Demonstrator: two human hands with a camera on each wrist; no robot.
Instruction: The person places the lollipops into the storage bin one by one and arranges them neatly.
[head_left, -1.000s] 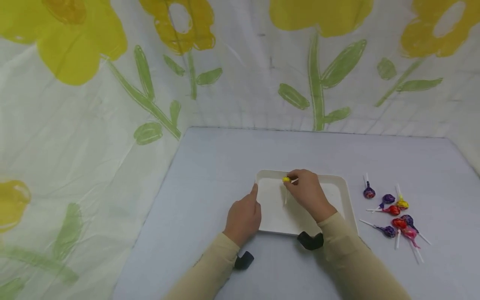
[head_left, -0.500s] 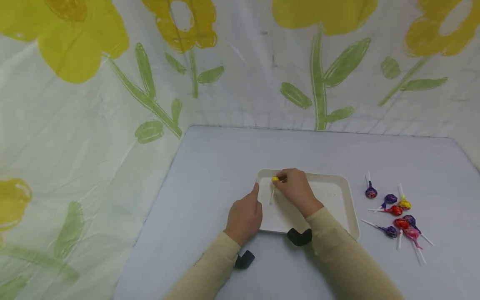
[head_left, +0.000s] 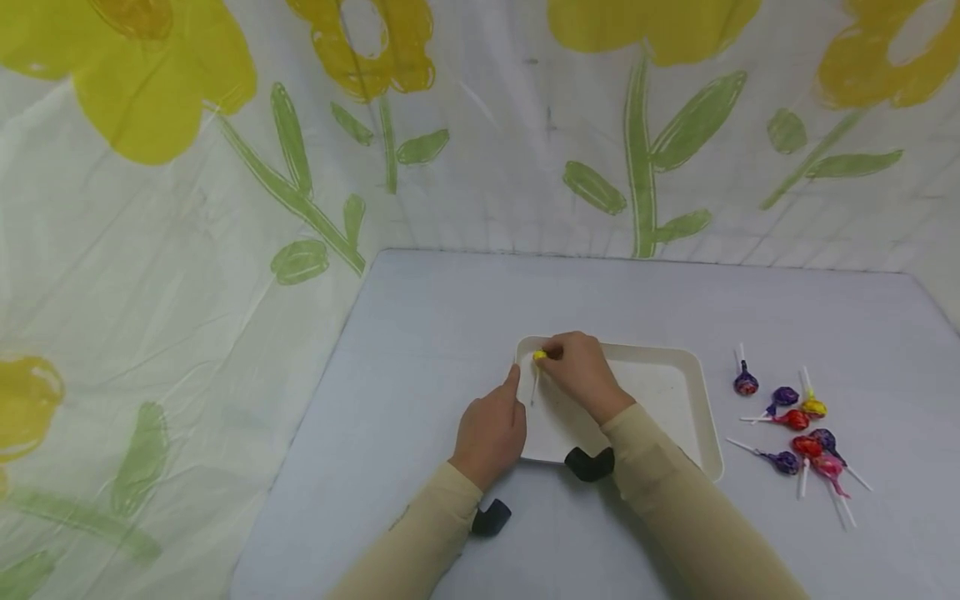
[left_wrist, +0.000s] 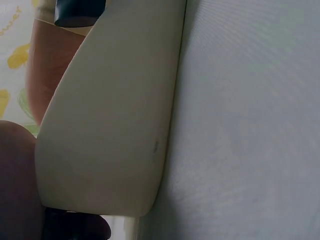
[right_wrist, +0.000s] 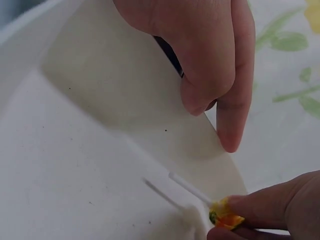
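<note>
A white rectangular tray [head_left: 630, 400] lies on the table. My left hand [head_left: 491, 429] holds its left side, index finger straight along the rim and the other fingers curled lower. In the right wrist view, the left thumb [right_wrist: 207, 65] comes over the rim while the index finger reaches past it. My right hand [head_left: 583, 375] pinches a yellow-wrapped lollipop [right_wrist: 226, 214] by its candy head between thumb and fingers. The lollipop is at the tray's far left part, its white stick [head_left: 535, 387] pointing toward the near side. From the left wrist, the tray's outer wall [left_wrist: 110, 120] fills the middle.
Several wrapped lollipops, among them a red one [head_left: 806, 446], a purple one [head_left: 783, 462], a pink one [head_left: 828, 467] and a yellow one [head_left: 813, 407], lie on the table [head_left: 420, 333] right of the tray. A flower-painted curtain [head_left: 480, 167] hangs behind. Each wrist carries a black mount [head_left: 588, 464].
The right hand has moved left over the tray with the yellow lollipop, from near the middle of its far side to the far left corner. The left hand has stayed at the tray's left side.
</note>
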